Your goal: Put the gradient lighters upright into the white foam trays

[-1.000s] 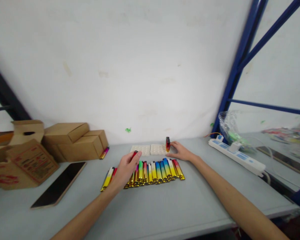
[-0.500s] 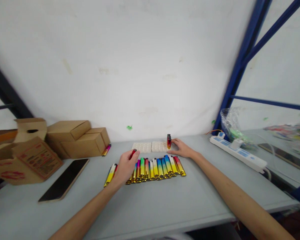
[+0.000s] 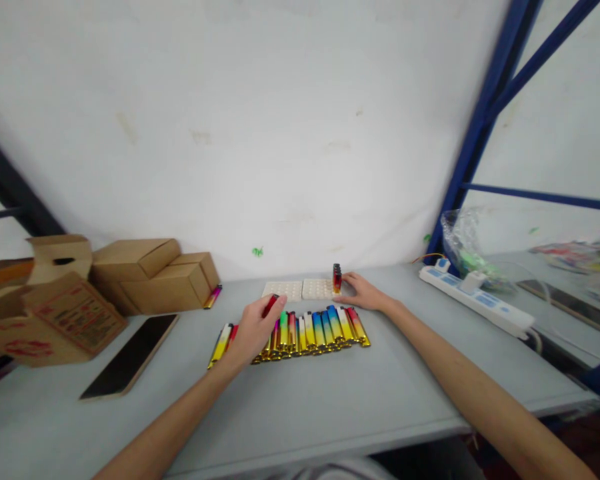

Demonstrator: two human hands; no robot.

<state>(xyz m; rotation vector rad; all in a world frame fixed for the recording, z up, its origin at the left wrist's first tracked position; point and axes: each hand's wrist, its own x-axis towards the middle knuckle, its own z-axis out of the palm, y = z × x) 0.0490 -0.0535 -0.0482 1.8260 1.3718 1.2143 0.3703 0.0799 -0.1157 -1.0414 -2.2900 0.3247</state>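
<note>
Lighters (image 3: 310, 330), striped in bright colours, lie side by side in a row on the grey table (image 3: 330, 407). My left hand (image 3: 253, 330) pinches a red lighter (image 3: 269, 305) above the row. My right hand (image 3: 363, 293) rests flat and loosely open beside upright lighters (image 3: 337, 278) standing in a white tray (image 3: 300, 289).

Lighting: bright, even, diffuse; faint soft shadows on tabletop (image 3: 330, 407). Quality: slightly soft overall, strong wide-angle bending at edges, no harsh glare.
</note>
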